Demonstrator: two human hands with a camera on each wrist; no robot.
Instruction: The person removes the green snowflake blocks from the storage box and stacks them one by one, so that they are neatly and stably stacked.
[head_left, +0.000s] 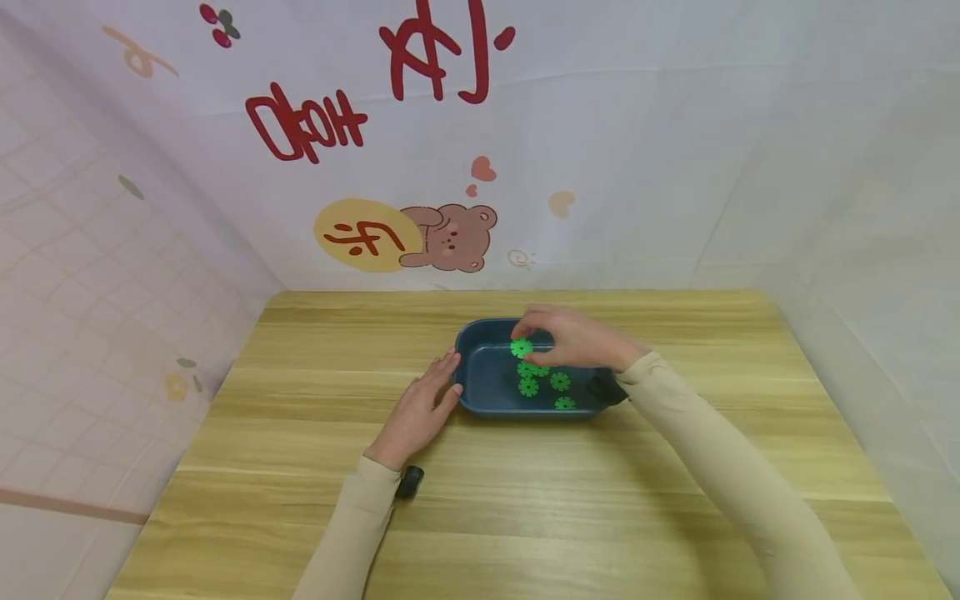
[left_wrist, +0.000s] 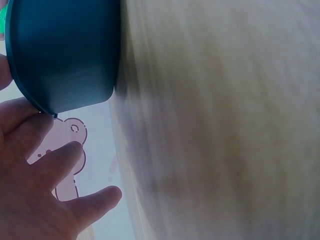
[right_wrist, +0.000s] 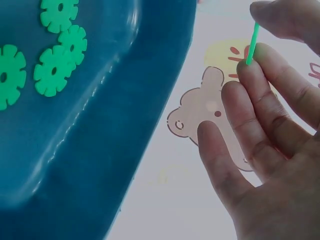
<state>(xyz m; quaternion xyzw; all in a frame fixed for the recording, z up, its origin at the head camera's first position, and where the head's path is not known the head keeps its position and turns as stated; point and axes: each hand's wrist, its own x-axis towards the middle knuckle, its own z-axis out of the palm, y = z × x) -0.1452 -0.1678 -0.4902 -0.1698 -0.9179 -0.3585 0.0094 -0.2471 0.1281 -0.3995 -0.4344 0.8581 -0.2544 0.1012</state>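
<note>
A dark blue rectangular bin (head_left: 487, 409) stands on the table, with several green snowflake-shaped plastic discs (head_left: 528, 387) lying on its floor. Over the bin, my right hand (head_left: 573, 337) pinches one green notched disc (head_left: 521, 348) between thumb and fingertips. In the right wrist view that held disc (right_wrist: 253, 44) shows edge-on as a thin strip, with the other fingers spread apart. My left hand (head_left: 417, 414) rests its fingers at the bin's left end, thumb near the front corner. The left wrist view shows its fingertips (left_wrist: 31, 107) right at the rim, fingers mostly straight.
The wood-grain table (head_left: 480, 500) runs out on every side of the bin. White cloth with red characters and a printed bear (head_left: 457, 237) hangs behind the table's back edge. More pale cloth (head_left: 82, 275) borders the left side. A dark wrist device (head_left: 409, 482) sits at the left cuff.
</note>
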